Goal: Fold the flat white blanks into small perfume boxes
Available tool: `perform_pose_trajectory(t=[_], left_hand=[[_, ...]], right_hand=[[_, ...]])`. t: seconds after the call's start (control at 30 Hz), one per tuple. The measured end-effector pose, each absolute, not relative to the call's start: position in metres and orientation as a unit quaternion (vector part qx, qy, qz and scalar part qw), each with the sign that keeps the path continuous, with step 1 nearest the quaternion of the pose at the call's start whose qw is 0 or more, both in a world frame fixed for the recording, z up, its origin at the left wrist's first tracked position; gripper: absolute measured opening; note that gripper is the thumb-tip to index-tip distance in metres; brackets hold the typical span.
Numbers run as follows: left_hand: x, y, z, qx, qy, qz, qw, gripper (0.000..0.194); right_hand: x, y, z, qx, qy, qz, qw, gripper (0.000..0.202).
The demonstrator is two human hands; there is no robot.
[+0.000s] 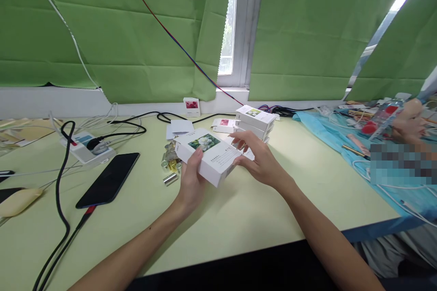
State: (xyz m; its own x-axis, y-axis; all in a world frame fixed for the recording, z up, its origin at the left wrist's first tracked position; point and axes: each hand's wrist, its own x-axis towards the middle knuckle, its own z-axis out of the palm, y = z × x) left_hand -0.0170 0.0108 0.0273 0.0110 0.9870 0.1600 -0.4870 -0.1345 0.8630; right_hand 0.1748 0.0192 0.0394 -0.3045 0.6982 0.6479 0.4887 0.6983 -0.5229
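A white box [218, 158], printed with a white flower, is held tilted above a pale desk [266, 218]. Its left side is grasped by the left grip [191, 184], with the thumb laid on the printed face. The right grip [261, 160] is placed at the box's right end, fingers bent (whether the box is clasped there cannot be told). Behind the box, to its right, a stack of similar boxes [256, 120] can be seen. Just left of the box, small shiny cylinders [170, 179] are clustered. Farther left of it, a dark phone [108, 181] is laid, plugged into a cable [83, 219].
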Motion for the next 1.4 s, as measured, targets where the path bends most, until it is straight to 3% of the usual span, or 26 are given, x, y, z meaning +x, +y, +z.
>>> perform_pose_trajectory(t=[0.1, 0.27, 0.4, 0.47, 0.77, 1.4], left_hand=[[-0.014, 0.008, 0.017, 0.493, 0.332, 0.637, 0.491, 0.046], [-0.013, -0.001, 0.007, 0.703, 0.311, 0.543, 0.339, 0.028], [-0.013, -0.002, 0.005, 0.764, 0.3, 0.524, 0.227, 0.061], [-0.013, 0.0, 0.005, 0.776, 0.308, 0.503, 0.223, 0.07], [-0.013, 0.003, 0.01, 0.806, 0.349, 0.448, 0.168, 0.065], [-0.007, 0.0, 0.006, 0.804, 0.374, 0.405, 0.222, 0.067]], right_hand=[[0.174, 0.02, 0.039, -0.36, -0.79, 0.14, 0.476, 0.052], [0.172, 0.017, 0.04, -0.334, -0.794, 0.188, 0.472, 0.074], [0.172, 0.017, 0.039, -0.306, -0.809, 0.206, 0.458, 0.087], [0.172, 0.017, 0.038, -0.292, -0.817, 0.212, 0.45, 0.089], [0.171, 0.012, 0.046, -0.269, -0.842, 0.194, 0.426, 0.091], [0.169, 0.01, 0.045, -0.275, -0.842, 0.157, 0.437, 0.048]])
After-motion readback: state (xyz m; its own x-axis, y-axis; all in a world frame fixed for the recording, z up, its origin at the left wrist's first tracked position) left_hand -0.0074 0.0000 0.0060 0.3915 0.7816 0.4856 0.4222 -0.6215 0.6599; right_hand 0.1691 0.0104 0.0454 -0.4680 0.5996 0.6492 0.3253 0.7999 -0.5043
